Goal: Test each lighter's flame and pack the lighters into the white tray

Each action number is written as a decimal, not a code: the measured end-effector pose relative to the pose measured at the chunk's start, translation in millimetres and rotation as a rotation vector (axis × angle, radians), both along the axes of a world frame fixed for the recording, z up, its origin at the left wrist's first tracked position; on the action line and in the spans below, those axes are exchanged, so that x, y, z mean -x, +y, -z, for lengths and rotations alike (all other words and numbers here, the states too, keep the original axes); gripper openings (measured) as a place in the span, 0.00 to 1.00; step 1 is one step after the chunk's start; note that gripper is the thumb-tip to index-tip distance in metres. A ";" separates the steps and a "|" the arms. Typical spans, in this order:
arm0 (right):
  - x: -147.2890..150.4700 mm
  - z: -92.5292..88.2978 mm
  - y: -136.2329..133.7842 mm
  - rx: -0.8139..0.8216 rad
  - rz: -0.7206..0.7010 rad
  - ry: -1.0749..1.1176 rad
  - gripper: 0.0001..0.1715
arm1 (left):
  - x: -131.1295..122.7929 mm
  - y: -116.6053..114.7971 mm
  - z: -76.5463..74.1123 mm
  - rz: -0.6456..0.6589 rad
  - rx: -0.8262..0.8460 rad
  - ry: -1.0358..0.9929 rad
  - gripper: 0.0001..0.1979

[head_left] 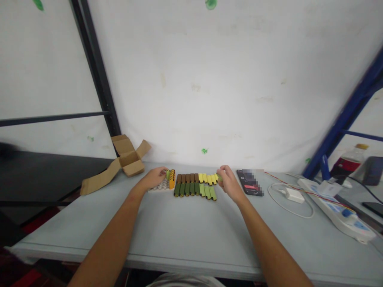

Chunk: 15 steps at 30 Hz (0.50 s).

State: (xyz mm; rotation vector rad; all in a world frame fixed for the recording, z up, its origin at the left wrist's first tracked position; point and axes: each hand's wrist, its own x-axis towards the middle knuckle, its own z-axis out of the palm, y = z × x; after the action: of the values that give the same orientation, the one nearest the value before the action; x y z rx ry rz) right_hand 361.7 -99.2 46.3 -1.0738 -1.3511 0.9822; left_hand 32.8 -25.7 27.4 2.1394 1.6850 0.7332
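Two rows of small coloured sticks lie side by side on the grey table: brown and yellow ones behind, dark green and light green ones in front. My left hand rests at the rows' left end on a white tray, its fingers pinched on a light green stick beside an upright orange stick. My right hand is at the rows' right end, fingers closed on a light green stick.
An opened cardboard box lies at the back left. A black phone lies right of my right hand, then a white charger with cable, a power strip and a bottle. A white wall stands close behind.
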 end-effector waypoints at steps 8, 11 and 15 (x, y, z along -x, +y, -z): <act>3.7 -6.1 -4.9 0.054 0.041 0.056 0.09 | 5.7 2.8 1.6 -0.056 -0.011 0.030 0.25; 5.1 -5.6 -5.1 0.022 0.032 0.068 0.08 | 5.6 2.5 1.3 -0.058 -0.003 0.033 0.26; 2.9 0.4 -0.5 -0.002 0.012 0.082 0.07 | 4.4 1.1 0.5 -0.042 0.004 0.034 0.26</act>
State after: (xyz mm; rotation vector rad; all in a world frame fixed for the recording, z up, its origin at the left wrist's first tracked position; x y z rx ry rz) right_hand 358.7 -99.7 45.9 -1.0280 -1.2776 1.0049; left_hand 28.4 -24.6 26.9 2.1312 1.7519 0.7082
